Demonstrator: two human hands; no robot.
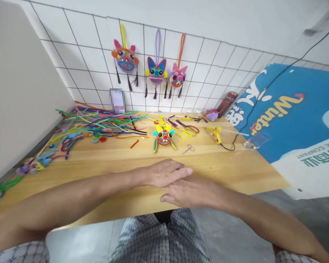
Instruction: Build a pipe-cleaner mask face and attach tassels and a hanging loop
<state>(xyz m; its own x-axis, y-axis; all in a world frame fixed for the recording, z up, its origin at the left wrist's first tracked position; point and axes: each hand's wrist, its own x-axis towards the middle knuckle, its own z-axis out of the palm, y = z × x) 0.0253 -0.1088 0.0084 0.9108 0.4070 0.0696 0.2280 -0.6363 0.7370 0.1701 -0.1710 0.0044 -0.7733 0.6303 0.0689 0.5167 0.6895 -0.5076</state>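
Fingers of the left hand (164, 174) overlap the right hand (190, 191) at the near side of the tabletop (230, 168); with many hidden, I cannot tell whether they are spread or pressed together. Beyond them sits a yellow-eared mask (164, 136), grey scissors (190, 148) near its right side. Farther right lies a glue gun (216, 135); leftward, heaped pipe cleaners (104, 124). Three masks (156, 74) hang behind.
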